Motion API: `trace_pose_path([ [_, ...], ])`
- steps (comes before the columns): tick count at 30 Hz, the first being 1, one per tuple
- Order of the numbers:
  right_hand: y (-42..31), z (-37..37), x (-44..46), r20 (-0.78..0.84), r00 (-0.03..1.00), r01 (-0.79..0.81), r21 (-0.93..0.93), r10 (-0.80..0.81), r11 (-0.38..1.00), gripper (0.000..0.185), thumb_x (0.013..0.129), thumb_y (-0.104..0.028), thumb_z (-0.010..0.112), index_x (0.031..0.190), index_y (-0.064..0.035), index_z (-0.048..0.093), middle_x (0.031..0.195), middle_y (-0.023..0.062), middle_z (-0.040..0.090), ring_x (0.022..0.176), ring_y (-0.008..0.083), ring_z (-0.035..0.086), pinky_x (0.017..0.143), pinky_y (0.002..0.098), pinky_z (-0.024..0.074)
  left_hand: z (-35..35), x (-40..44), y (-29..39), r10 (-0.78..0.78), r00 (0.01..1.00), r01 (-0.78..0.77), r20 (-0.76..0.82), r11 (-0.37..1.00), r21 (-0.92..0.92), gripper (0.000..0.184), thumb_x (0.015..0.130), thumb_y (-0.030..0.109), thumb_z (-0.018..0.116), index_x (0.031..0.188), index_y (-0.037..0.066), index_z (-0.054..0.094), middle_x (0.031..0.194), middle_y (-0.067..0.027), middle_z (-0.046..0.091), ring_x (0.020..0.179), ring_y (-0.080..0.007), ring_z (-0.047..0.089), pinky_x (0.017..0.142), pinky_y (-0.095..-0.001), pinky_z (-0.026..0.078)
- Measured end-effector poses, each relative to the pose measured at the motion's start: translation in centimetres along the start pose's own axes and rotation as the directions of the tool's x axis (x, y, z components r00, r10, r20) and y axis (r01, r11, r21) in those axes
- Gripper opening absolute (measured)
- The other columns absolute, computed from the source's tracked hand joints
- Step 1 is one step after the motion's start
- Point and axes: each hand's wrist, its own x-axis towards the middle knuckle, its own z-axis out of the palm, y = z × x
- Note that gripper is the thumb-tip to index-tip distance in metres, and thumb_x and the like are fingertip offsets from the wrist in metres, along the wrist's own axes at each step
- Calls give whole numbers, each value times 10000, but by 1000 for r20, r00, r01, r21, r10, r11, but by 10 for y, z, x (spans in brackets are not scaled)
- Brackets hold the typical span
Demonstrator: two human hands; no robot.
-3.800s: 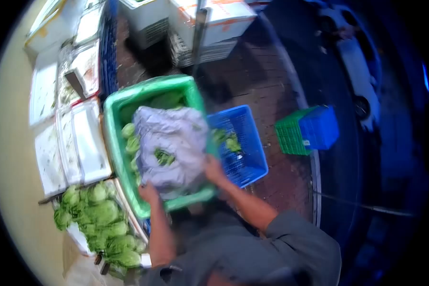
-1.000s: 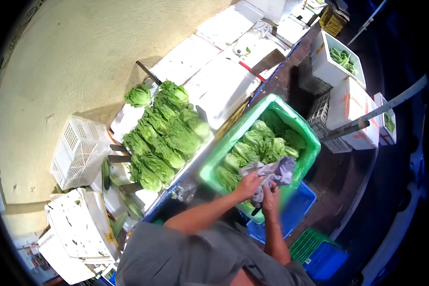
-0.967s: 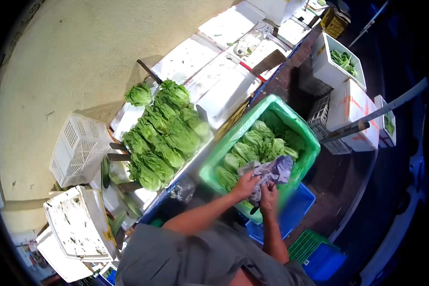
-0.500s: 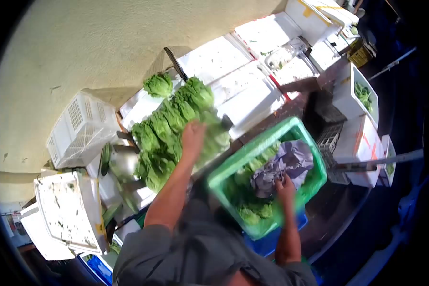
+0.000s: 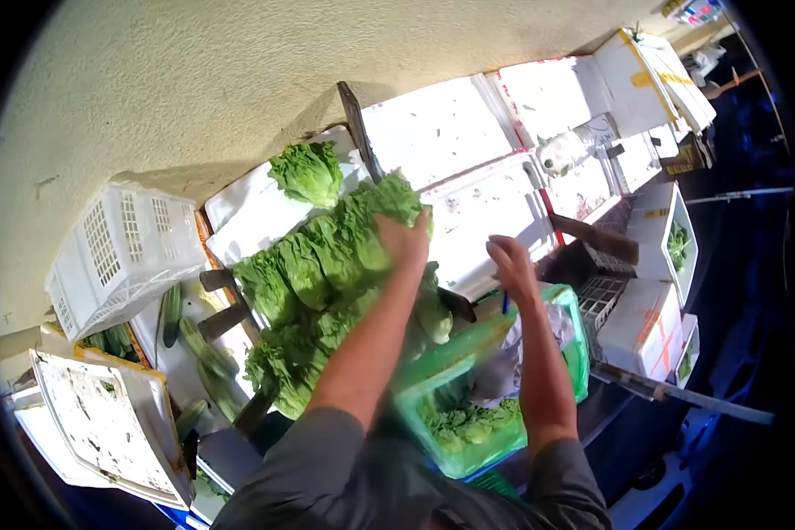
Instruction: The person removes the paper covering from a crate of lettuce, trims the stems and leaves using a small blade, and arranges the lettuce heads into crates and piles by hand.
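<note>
Rows of green lettuce [image 5: 305, 269] lie on a white foam surface in front of me. My left hand [image 5: 404, 238] is closed around a lettuce head at the right end of the back row. Beyond it, a single lettuce [image 5: 309, 172] sits apart. Raised over the far edge of the crate, my right hand [image 5: 511, 262] has its fingers pinched together; whatever they hold is hidden. Below it stands a crate lined with a green plastic bag [image 5: 581, 340]. Inside are lettuce heads [image 5: 468, 428] and crumpled purplish-grey paper [image 5: 556, 325], partly covered by my right forearm.
White foam boxes [image 5: 442, 124] line the wall to the right. At left are a white plastic basket [image 5: 124, 247], long green gourds [image 5: 208, 353] and a leaf-littered foam box [image 5: 93, 420]. More foam boxes [image 5: 640, 327] stand at right, near a metal bar [image 5: 680, 396].
My right hand has let go of the paper and risen out of the crate toward the far side. My left hand has moved right along the lettuce. The view has shifted.
</note>
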Motion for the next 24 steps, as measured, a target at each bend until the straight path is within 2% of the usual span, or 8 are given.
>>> trace_pose_path([
  [1, -11, 17, 28, 101, 993, -65, 67, 58, 996, 428, 909, -294, 637, 1183, 34, 621, 858, 60, 623, 673, 119, 576, 576, 284, 516, 1, 2, -7, 26, 1000, -27, -12, 999, -37, 1133, 793, 474, 748, 1465, -150, 82, 1499, -356, 226, 1406, -417, 271, 1167, -442, 245],
  [3, 1, 53, 81, 216, 970, -142, 132, 112, 981, 479, 909, -322, 636, 1205, 52, 596, 836, 62, 608, 524, 102, 503, 493, 276, 492, 2, 10, -23, 74, 996, -78, -43, 991, -107, 1124, 792, 461, 754, 1458, -159, 95, 1497, -357, 230, 1406, -422, 265, 1168, -435, 234],
  [10, 16, 114, 126, 446, 878, -270, 168, 172, 948, 463, 955, -437, 543, 1057, 8, 618, 877, 103, 644, 493, 95, 475, 459, 268, 461, 10, 18, -29, 292, 929, -341, -226, 914, -221, 816, 783, 351, 791, 1311, -122, 386, 1203, -303, 524, 1093, -419, 533, 931, -455, 433],
  [16, -16, 118, 94, 420, 895, -211, 99, 152, 972, 437, 962, -395, 522, 1010, 25, 632, 806, 86, 629, 518, 82, 481, 469, 259, 456, 4, 26, -31, 170, 963, -252, -207, 837, -485, 693, 760, 282, 825, 1228, -71, 455, 1103, -225, 612, 989, -310, 615, 847, -387, 490],
  [19, -45, 107, 71, 400, 904, -177, 35, 148, 984, 471, 928, -378, 582, 1104, 55, 642, 805, 89, 622, 536, 99, 505, 492, 284, 481, -35, 12, -1, 192, 981, -135, -16, 627, -767, 684, 742, 216, 838, 1232, -72, 456, 1099, -175, 625, 958, -241, 622, 821, -347, 506],
  [20, -46, 109, 67, 361, 921, -187, 81, 146, 979, 458, 915, -348, 604, 1146, 46, 641, 822, 76, 636, 550, 98, 513, 503, 287, 490, -48, 8, 9, 99, 992, -127, -81, 824, -552, 702, 717, 165, 848, 1251, -67, 456, 1072, -150, 642, 929, -213, 629, 805, -327, 516],
  [23, -61, 96, 74, 396, 905, -125, -99, 154, 987, 408, 902, -331, 627, 1106, 20, 668, 807, 63, 649, 570, 104, 538, 507, 282, 496, -24, 47, -49, 136, 987, -21, 87, 640, -768, 548, 791, 114, 763, 1269, 10, 517, 1061, -98, 669, 909, -173, 654, 772, -301, 533],
  [24, -64, 96, 86, 339, 931, -64, -208, 134, 976, 397, 894, -344, 636, 1048, 19, 679, 774, 111, 656, 581, 152, 572, 509, 314, 484, -28, 48, -52, 118, 989, -24, 84, 705, -709, 564, 778, 126, 772, 1263, -3, 515, 1056, -103, 667, 900, -177, 649, 772, -306, 529],
])
